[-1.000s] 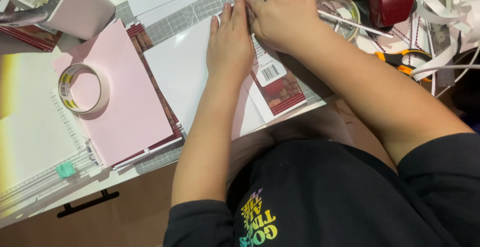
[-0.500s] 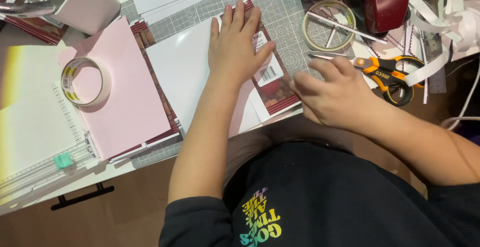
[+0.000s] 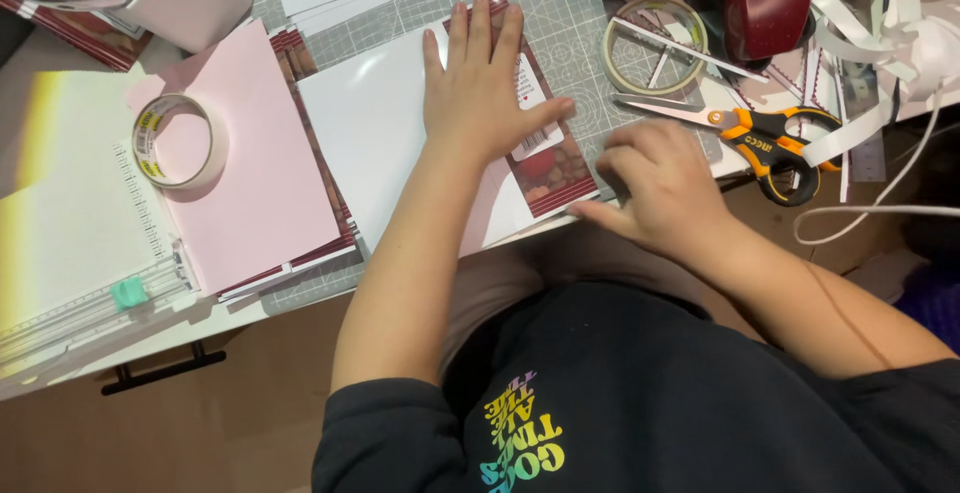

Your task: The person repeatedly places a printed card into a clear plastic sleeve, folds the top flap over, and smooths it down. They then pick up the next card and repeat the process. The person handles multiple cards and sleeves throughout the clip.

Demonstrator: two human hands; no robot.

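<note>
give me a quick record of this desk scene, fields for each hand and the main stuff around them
left hand: flat, palm down on the white sheet
right hand: at the table edge, touching the red printed card
scissors: orange-handled, right of the right hand
tape rolls: one on the pink paper, a clear one on the cutting mat
paper trimmer: far left

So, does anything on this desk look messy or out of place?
Yes. Loose white paper strips lie tangled at the far right, over the orange-handled scissors. The scissors lie open. The pink sheet sits crooked on its stack. The left hand presses the white sheet flat.
</note>
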